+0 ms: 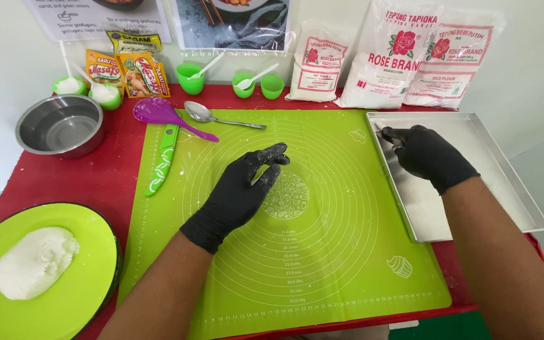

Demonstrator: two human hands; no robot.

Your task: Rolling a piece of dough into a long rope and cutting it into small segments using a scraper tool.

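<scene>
My left hand [242,189], in a black glove dusted with white flour, hovers over the middle of the green silicone mat [322,264]. Its fingers are loosely curved and nothing shows in them. My right hand [428,156], also in a black glove, lies over the near-left corner of the metal tray [511,189]. Its fingertips are pinched on the tray's left rim. The tray holds only a thin dusting of flour.
A green plate [77,296] with a white dough lump [34,261] sits front left. Behind the mat lie a steel bowl [61,126], green knife [162,160], purple paddle [158,112], metal spoon [212,116], small green cups [191,79], seasoning packets [140,72] and flour bags [388,56].
</scene>
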